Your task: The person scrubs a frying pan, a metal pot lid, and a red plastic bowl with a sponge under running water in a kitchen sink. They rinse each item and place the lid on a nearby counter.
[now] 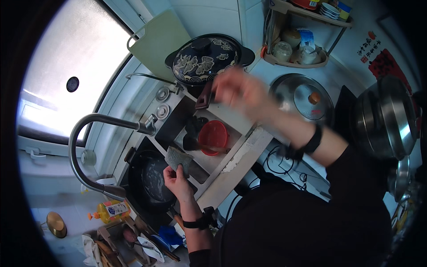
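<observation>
My left hand [179,182] pinches a grey scrubbing sponge [179,159] by its lower edge, over the divider between the two sink basins. My right hand [238,91] is raised and blurred, near the dark red handle [204,96] of a utensil by the patterned casserole pot [206,60]; whether it touches anything cannot be told. A black frying pan [151,182] with wet, soapy-looking residue lies in the lower left basin. In the other basin [235,133] are a red plastic bowl [210,135], a wooden-handled utensil [213,148] across it and a dark crumpled item [196,125].
A curved metal faucet [78,150] arches beside the pan. A yellow dish soap bottle [115,211] stands by the utensil rack [111,233]. A green cutting board [160,43] leans behind the pot. A steel lid [302,100] and stacked steel pots [383,116] are at the right.
</observation>
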Motion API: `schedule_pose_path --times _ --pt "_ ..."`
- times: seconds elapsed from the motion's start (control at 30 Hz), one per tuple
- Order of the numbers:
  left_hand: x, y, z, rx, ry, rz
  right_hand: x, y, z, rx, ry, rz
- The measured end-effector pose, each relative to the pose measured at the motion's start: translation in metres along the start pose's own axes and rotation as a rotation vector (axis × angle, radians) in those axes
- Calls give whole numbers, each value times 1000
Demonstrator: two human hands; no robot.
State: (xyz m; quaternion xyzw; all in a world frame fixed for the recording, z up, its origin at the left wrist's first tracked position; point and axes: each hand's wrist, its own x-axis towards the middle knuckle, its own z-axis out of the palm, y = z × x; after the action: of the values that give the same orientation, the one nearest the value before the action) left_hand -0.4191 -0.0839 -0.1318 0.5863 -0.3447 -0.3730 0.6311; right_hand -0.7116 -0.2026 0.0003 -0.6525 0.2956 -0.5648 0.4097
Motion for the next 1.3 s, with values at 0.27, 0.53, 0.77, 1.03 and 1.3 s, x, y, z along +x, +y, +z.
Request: schedule_pose_path --times 0.27,0.53,0.77,1.03,1.3 --pt "-3 -14 2 201 -83 75 -120 86 167 119 -322 479" --pt "-31 -25 32 65 -460 -222 -139 120 139 330 -55 722" --pt "-26 -26 27 67 -360 -252 -85 138 1 -352 329 599" --pt "-35 -45 -28 162 -147 -364 -28 211 -94 -1485 222 509" --pt "-42 -45 -32 107 -109 -406 -84 206 7 -1267 31 248"
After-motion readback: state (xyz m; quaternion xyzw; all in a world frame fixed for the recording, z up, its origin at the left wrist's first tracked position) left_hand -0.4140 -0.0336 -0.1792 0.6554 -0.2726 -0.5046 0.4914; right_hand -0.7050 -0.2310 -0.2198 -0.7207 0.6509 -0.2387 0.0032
